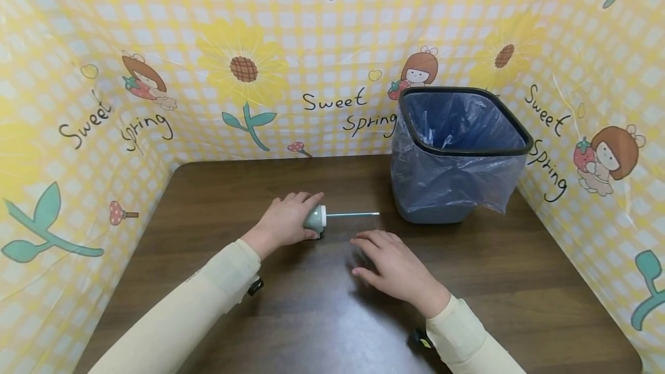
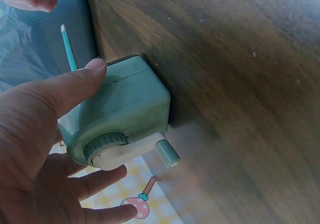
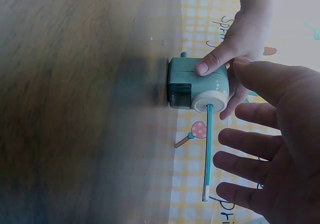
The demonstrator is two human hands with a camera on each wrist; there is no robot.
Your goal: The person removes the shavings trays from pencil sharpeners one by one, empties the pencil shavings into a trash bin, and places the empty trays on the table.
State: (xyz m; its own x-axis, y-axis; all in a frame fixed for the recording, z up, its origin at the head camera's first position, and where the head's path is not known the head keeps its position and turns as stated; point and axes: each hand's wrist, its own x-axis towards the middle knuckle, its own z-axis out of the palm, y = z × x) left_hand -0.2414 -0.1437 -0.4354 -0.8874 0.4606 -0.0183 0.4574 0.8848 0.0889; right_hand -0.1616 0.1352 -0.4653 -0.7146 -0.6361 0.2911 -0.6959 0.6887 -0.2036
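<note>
A green hand-crank pencil sharpener point(image 1: 314, 220) stands on the table in front of me. My left hand point(image 1: 283, 220) grips it, with the thumb on one side and the fingers round the top. In the left wrist view the crank handle point(image 2: 167, 153) faces back toward my left palm. A teal pencil point(image 1: 352, 214) sticks out of the sharpener's white front ring point(image 3: 209, 101), its eraser end pointing right. My right hand point(image 1: 399, 270) is held over the table near the pencil's free end, fingers spread and nothing in them.
A grey bin point(image 1: 433, 206) with a black rim and a clear bluish liner stands at the table's back right. Patterned yellow-check cloth point(image 1: 322, 45) walls in the back and both sides of the brown table point(image 1: 322, 316). Small crumbs point(image 3: 151, 38) lie on the tabletop.
</note>
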